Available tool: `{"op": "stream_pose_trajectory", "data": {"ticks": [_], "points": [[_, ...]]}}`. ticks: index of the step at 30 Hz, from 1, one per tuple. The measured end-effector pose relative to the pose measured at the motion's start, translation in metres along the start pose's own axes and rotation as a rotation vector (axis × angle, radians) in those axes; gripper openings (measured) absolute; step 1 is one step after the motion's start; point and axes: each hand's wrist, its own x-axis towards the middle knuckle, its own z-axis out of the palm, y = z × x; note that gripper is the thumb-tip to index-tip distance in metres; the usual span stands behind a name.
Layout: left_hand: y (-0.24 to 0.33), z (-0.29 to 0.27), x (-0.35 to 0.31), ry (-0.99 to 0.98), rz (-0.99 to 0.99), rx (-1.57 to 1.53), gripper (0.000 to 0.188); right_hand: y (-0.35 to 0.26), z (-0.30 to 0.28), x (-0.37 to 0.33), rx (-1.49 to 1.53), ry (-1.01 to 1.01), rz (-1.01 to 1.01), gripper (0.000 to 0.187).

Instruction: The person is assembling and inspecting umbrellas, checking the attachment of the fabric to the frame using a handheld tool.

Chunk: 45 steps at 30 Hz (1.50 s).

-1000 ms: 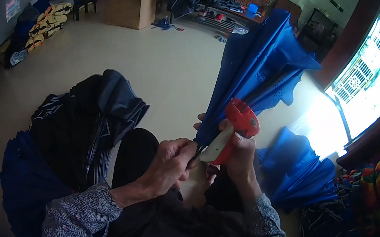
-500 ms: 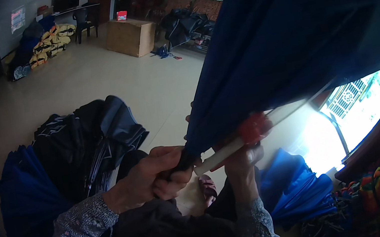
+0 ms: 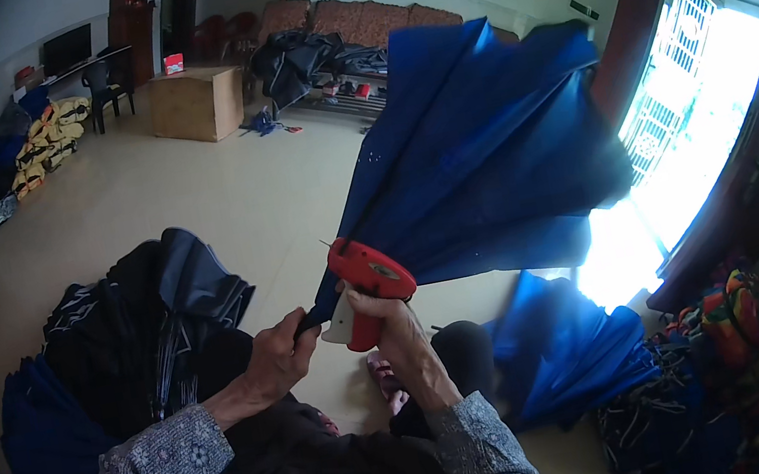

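Note:
A blue umbrella (image 3: 477, 159), its cloth loosely gathered and fanning out away from me, points up and to the right. My left hand (image 3: 277, 359) is closed around the narrow near end of it, where the cloth bunches together. In my right hand (image 3: 384, 322) is a red and white tagging gun (image 3: 372, 274), held by its grip just right of the left hand. Its thin needle sticks out at the upper left, over the blue cloth. Whether the needle touches the cloth I cannot tell.
Black umbrellas (image 3: 140, 320) and blue cloth (image 3: 53, 427) are heaped at my left. More blue cloth (image 3: 561, 347) and a multicoloured bundle (image 3: 736, 326) lie at the right. Farther off stand a cardboard box (image 3: 189, 106), yellow bundles (image 3: 53, 142) and a sofa (image 3: 361, 19).
The umbrella has swung lower and farther from me, so its whole spread shows. The tagging gun has turned upright and come beside the left hand. The view has shifted to the right.

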Motion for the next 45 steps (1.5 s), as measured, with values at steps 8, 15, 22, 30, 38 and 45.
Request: {"op": "stream_pose_trajectory", "data": {"ticks": [8,15,22,30,38,45], "points": [[0.023,-0.022,0.033,-0.028,-0.063,-0.172,0.020,-0.017,0.004,-0.018,0.021,0.025,-0.028,0.043],[0.065,-0.013,0.064,-0.150,-0.339,-0.726,0.035,-0.017,-0.003,-0.024,0.254,-0.261,-0.192,0.058],[0.068,0.000,0.057,-0.346,-0.663,-0.804,0.048,-0.017,-0.003,-0.019,0.196,-0.170,-0.128,0.052],[0.074,-0.040,0.018,-0.461,-0.983,-1.090,0.047,-0.015,-0.010,0.008,0.216,-0.007,-0.206,0.043],[0.062,-0.114,-0.034,-0.591,-1.030,-0.924,0.036,-0.047,-0.050,0.070,0.119,0.164,-0.316,0.042],[0.044,-0.171,-0.071,-0.613,-1.048,-0.666,0.035,-0.078,-0.081,0.098,-0.030,0.193,-0.422,0.045]]}}
